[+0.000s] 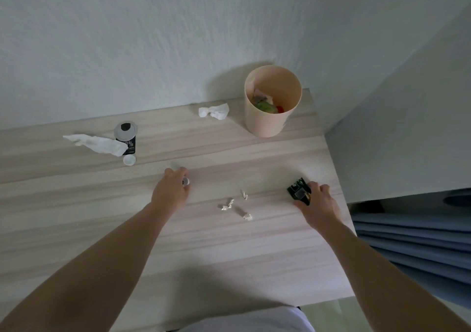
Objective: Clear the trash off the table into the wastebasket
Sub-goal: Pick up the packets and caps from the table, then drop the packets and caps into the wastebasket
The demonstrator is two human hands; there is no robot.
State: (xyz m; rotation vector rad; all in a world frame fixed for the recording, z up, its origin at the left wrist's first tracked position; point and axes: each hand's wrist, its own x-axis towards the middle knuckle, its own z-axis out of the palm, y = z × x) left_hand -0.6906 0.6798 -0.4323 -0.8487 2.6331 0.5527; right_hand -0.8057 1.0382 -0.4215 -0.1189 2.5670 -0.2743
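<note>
text: can (126, 136) label unreadable | left hand (171, 188) fingers closed on small white cap (186, 181), mid table (76, 204) | right hand (318, 205) gripping black wrapper (298, 191) near right edge | paper scraps (235, 205) between my hands | tissues (214, 111) along far edge | wastebasket (272, 120) far right corner

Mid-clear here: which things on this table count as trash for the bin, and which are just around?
Job:
wastebasket
dark wrapper in right hand
small cap at left hand
paper scraps
two tissues
white cap
dark can, probably

Just around:
blue curtain
wall
</note>
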